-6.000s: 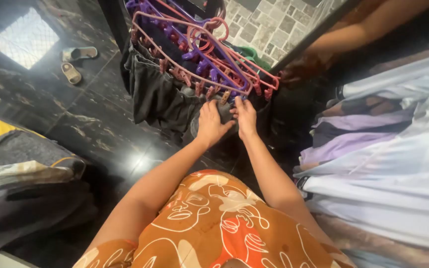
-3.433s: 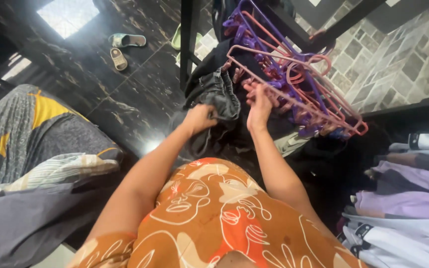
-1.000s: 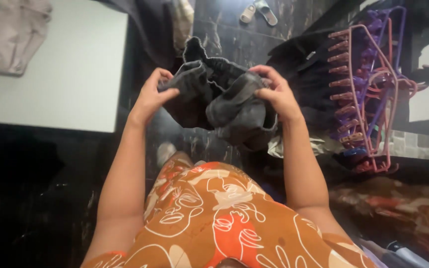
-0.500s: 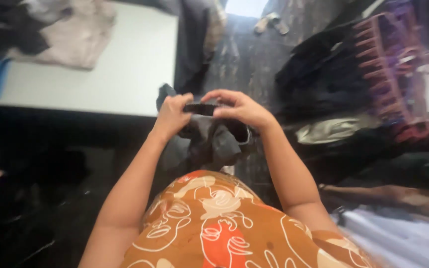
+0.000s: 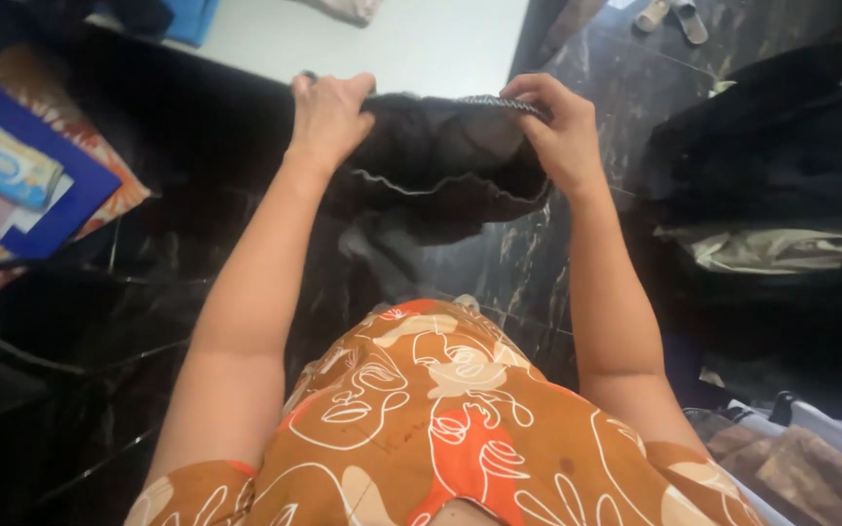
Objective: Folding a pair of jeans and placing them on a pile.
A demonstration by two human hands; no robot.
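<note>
A dark grey garment (image 5: 440, 166) with an elastic waistband is stretched between both my hands in front of me. My left hand (image 5: 328, 112) grips its left edge. My right hand (image 5: 557, 122) pinches the waistband on the right. The cloth sags and hangs down between them, above the dark marble floor (image 5: 518, 263). I wear an orange patterned dress (image 5: 421, 419).
A white table top (image 5: 392, 39) lies just beyond the garment. A blue flat packet (image 5: 21, 175) sits at the left. Dark clothes and a pale green piece (image 5: 762, 248) are piled at the right. A pair of sandals (image 5: 669, 15) lies on the floor at the top.
I have turned left, away from the pink and purple clip hanger, which has left the view. My hands moved apart and up, spreading the garment's waistband out.
</note>
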